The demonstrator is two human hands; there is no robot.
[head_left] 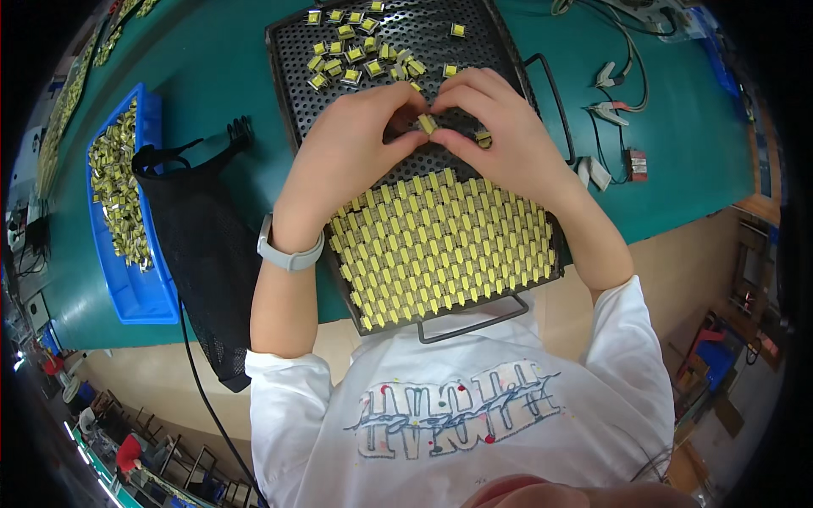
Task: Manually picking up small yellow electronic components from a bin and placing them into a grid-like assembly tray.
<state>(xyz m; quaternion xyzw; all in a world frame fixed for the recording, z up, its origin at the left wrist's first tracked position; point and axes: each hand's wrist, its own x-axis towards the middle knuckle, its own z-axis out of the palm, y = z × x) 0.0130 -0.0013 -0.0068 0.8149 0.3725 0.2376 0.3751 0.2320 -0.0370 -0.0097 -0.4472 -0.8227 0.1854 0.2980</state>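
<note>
Above a black perforated metal tray (292,80), my left hand (360,131) and my right hand (500,118) meet fingertip to fingertip. Between their thumbs and forefingers they pinch one small yellow-wrapped transformer (427,124). Another yellow piece (483,138) shows by my right palm; whether it is held or lies on the tray I cannot tell. Close rows of the same transformers (445,245) fill the near part of the tray. Loose ones (373,67) lie scattered over its far part, some on their sides.
A blue bin (148,296) of similar parts stands on the green table (220,51) to the left. Beside it lies a black mesh bag (199,245) with a cable. Wire handles (555,106) stick out from the tray. Clip leads (610,110) lie at the right.
</note>
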